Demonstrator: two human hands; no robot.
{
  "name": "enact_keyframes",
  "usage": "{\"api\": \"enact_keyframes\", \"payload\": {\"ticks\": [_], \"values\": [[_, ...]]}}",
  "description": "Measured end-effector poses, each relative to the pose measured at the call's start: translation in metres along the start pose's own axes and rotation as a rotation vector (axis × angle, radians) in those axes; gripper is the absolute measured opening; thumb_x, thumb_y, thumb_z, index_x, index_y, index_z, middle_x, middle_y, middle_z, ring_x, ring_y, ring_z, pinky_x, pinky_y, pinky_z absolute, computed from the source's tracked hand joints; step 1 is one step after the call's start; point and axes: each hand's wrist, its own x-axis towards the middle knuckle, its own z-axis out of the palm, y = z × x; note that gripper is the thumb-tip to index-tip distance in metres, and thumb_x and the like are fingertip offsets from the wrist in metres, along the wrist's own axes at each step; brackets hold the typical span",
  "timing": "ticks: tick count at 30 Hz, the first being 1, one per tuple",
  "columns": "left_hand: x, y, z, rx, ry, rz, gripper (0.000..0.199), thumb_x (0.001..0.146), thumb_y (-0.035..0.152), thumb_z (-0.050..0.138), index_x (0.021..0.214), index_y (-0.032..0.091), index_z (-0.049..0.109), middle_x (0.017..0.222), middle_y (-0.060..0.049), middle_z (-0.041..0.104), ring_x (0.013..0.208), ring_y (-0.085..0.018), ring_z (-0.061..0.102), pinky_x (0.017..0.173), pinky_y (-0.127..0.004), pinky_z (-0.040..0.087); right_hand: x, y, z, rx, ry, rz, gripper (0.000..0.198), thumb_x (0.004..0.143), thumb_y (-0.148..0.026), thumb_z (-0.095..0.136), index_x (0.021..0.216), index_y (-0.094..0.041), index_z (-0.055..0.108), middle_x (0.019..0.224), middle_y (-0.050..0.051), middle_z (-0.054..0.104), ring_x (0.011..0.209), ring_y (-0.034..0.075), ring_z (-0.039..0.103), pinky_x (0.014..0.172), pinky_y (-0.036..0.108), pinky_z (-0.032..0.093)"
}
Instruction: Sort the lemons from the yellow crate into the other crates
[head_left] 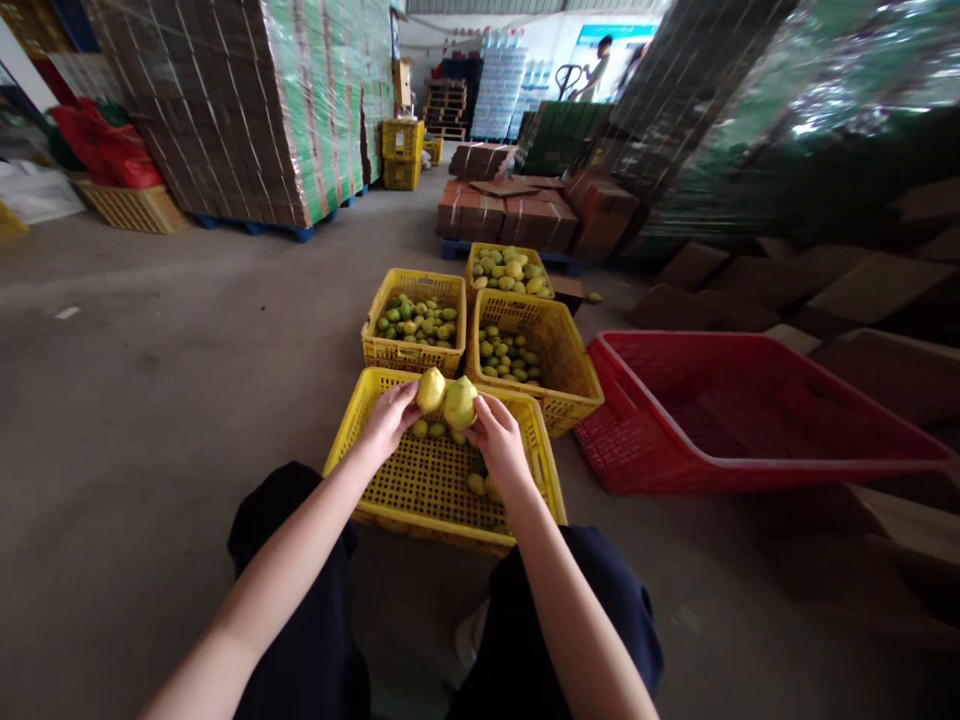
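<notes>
Largest first: wrapped stacks (pixel 225 110) stand at the back left, and a red crate (pixel 637 450) sits on the floor to the right. Just ahead of the person's knees is the front crate (pixel 416 485), yellow plastic with a holed base, mostly bare inside. Beyond it stand three more yellow crates (pixel 564 352), all holding fruit. Over the far side of the front crate are both hands. The left hand (pixel 390 415) pinches the yellow lemon (pixel 431 391) from its left side, thumb and fingertips on the peel; the right hand (pixel 499 435) grips the greener lemon (pixel 460 404) from its right, fingers curled in against it. The two lemons are side by side, though whether they touch I cannot tell. Each should be light enough for one hand, firm with a little give, the peel waxy and perhaps slick if damp. A drop or hard squeeze could bruise it, so the broad middle looks the best place to hold, with soft fingertips. Smallest in view are the loose lemons (pixel 476 484) lying in the front crate, near its far and right sides
</notes>
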Motion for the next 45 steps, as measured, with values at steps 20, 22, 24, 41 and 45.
{"api": "enact_keyframes", "payload": {"ticks": [20, 22, 24, 41, 45], "values": [[-0.004, 0.006, 0.007, -0.024, 0.016, -0.157, 0.014, 0.085, 0.028, 0.066, 0.088, 0.015, 0.071, 0.088, -0.004, 0.071, 0.07, -0.01, 0.063, 0.068, -0.021, 0.051, 0.003, -0.002, 0.004, 0.103, -0.066, -0.034, 0.033, 0.06, -0.044, 0.084, 0.083, -0.023, 0.074, 0.08, 0.001, 0.073, 0.075, 0.017, 0.067, 0.07, 0.028, 0.054], [-0.005, 0.006, 0.007, -0.014, 0.007, -0.133, 0.014, 0.085, 0.026, 0.065, 0.092, 0.016, 0.071, 0.093, -0.004, 0.072, 0.07, -0.011, 0.064, 0.069, -0.023, 0.052, 0.002, -0.003, 0.004, 0.097, -0.085, -0.031, 0.032, 0.062, -0.045, 0.082, 0.082, -0.022, 0.074, 0.082, 0.001, 0.073, 0.079, 0.019, 0.068, 0.072, 0.03, 0.054], [-0.005, 0.006, 0.006, 0.036, 0.001, -0.089, 0.018, 0.084, 0.027, 0.066, 0.099, 0.019, 0.071, 0.096, -0.003, 0.072, 0.07, -0.012, 0.066, 0.069, -0.025, 0.054, 0.001, -0.004, 0.003, 0.09, -0.099, -0.005, 0.034, 0.063, -0.048, 0.081, 0.081, -0.021, 0.073, 0.084, 0.003, 0.073, 0.083, 0.021, 0.068, 0.071, 0.031, 0.055], [-0.014, 0.015, 0.011, 0.215, -0.105, -0.032, 0.036, 0.07, 0.046, 0.079, 0.089, 0.017, 0.074, 0.088, -0.007, 0.074, 0.086, -0.02, 0.068, 0.077, -0.029, 0.053, -0.003, -0.009, 0.007, 0.054, -0.071, 0.01, 0.041, 0.058, -0.046, 0.084, 0.09, -0.022, 0.073, 0.082, 0.001, 0.072, 0.077, 0.021, 0.068, 0.063, 0.032, 0.057], [-0.014, 0.015, 0.011, 0.169, -0.122, -0.006, 0.037, 0.068, 0.047, 0.08, 0.086, 0.016, 0.072, 0.087, -0.006, 0.073, 0.09, -0.02, 0.067, 0.083, -0.03, 0.051, -0.001, -0.008, 0.004, 0.081, -0.065, -0.007, 0.041, 0.061, -0.046, 0.082, 0.092, -0.021, 0.073, 0.082, 0.002, 0.072, 0.078, 0.021, 0.068, 0.067, 0.031, 0.055]]}}
